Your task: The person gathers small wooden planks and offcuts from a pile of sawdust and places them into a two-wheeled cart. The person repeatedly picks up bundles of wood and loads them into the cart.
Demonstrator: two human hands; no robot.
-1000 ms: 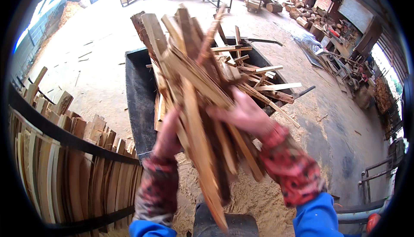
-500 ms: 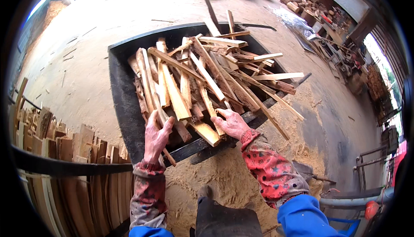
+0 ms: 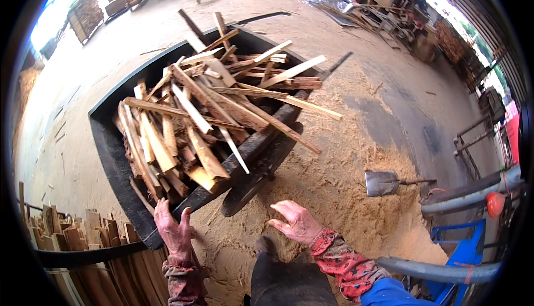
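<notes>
A black cart (image 3: 105, 128) in front of me is heaped with split wood strips (image 3: 233, 103), some with bark, several jutting past its right side. My left hand (image 3: 176, 230) is at the cart's near corner, thumb spread from the fingers, holding nothing. Its fingertips lie by the rim; I cannot tell if they touch it. Over the sawdust-strewn floor, right of the cart's near end, hovers my right hand (image 3: 296, 222). It is empty, its slightly bent fingers apart from the thumb. A dark wheel (image 3: 245, 197) shows under the cart's near side.
Upright boards (image 3: 111, 267) stand behind a black bar (image 3: 92, 256) at lower left. A shovel (image 3: 382, 183) lies in the sawdust (image 3: 356, 217) to the right. Grey pipes (image 3: 445, 271) and a blue frame (image 3: 459, 250) edge the lower right. Stacked wood (image 3: 86, 15) stands far left.
Both hands have come off the wood strips and drawn back toward me. In view, the cart appears farther left and turned. The shovel on the right now shows fully.
</notes>
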